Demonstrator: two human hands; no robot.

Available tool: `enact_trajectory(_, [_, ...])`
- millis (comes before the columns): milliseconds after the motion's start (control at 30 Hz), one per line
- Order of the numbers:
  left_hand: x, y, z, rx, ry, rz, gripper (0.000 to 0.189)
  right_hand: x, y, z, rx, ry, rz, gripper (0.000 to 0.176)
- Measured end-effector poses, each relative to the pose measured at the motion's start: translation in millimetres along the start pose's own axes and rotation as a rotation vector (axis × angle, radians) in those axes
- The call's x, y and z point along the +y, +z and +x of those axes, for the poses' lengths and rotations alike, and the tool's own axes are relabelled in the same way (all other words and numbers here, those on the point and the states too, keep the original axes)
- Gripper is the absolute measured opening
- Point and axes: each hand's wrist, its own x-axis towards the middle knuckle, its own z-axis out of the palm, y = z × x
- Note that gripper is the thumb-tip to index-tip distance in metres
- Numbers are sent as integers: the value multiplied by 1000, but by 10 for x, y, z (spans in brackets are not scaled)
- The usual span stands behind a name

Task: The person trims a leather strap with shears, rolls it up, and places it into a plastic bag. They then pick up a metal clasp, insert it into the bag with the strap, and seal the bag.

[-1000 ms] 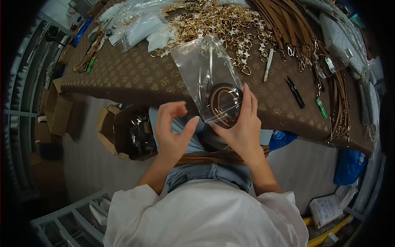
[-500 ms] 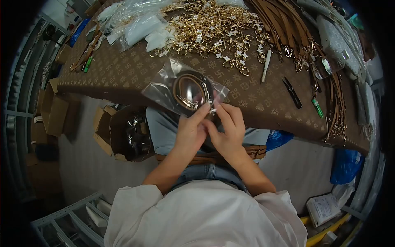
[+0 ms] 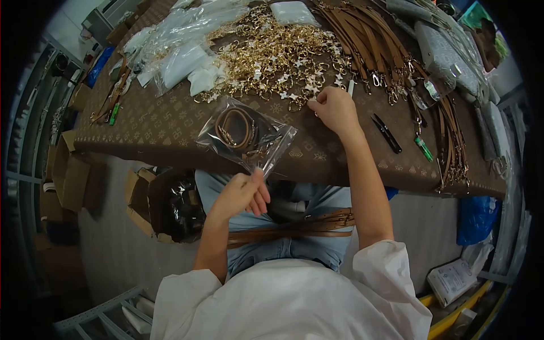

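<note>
My left hand (image 3: 241, 195) pinches the lower corner of a clear plastic bag (image 3: 280, 139) between thumb and fingers. Inside the bag a brown leather strap (image 3: 247, 127) lies coiled, with metal fittings near its lower end. The bag is at the table's front edge. Farther right, my right hand (image 3: 335, 110) reaches to the near edge of a heap of gold clasps with white star charms (image 3: 277, 56). Its thumb and forefinger are pressed together; what is between them is too small to make out. A white pen (image 3: 351, 88) lies just beyond that hand.
Brown straps with metal hooks (image 3: 368, 42) spread over the back right of the patterned table (image 3: 170, 122). Black snips (image 3: 387, 134) and a green-labelled item (image 3: 423, 148) lie at right. Clear bags (image 3: 184, 59) pile at back left. More straps (image 3: 289, 229) cross my lap. An open carton (image 3: 139, 195) stands below.
My right hand has left the bag and moved right and forward to the heap's edge. The left hand has drawn back slightly left and down, keeping the bag's corner.
</note>
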Motion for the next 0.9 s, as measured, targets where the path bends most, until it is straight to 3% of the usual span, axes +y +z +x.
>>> enact_trajectory(33, [11, 29, -64, 3, 3, 2, 65, -12, -52, 31, -157, 114, 169, 13])
enact_trajectory(67, [81, 88, -156, 133, 107, 51, 51, -28, -125, 37, -159, 109, 171, 13])
enact_trajectory(100, [137, 145, -213, 266, 208, 96, 40, -46, -219, 22, -37, 123, 336, 14])
enact_trajectory(133, [170, 202, -226, 275, 201, 88, 40, -56, -301, 2, 80, 139, 501, 14])
enact_trajectory(200, [228, 324, -195, 694, 573, 351, 21, -69, -423, -42, 70, 165, 642, 14])
enact_trajectory(233, [274, 356, -109, 699, 569, 349, 21, -98, -506, -77, 40, 214, 802, 13])
enact_trajectory(300, [370, 361, 96, 1034, 961, 835, 15, -192, -709, -175, -37, 242, 985, 11])
enact_trajectory(433, [294, 258, 166, 929, 935, 932, 11, -386, -858, -400, -143, 225, 1081, 11])
enact_trajectory(500, [320, 246, 151, 853, 779, 612, 9, -513, -834, -489, -261, 226, 1250, 11])
enact_trajectory(533, [347, 236, 145, 855, 781, 616, 9, -590, -834, -514, -329, 259, 1285, 12])
enact_trajectory(700, [406, 136, 167, 849, 683, 377, 6, -884, -631, -566, -321, 273, 1449, 11])
enact_trajectory(767, [422, 120, 160, 851, 658, 334, 7, -894, -534, -566, -307, 138, 1394, 10])
enact_trajectory(900, [400, 91, 164, 818, 542, 204, 8, -891, -469, -500, -278, 72, 1432, 10])
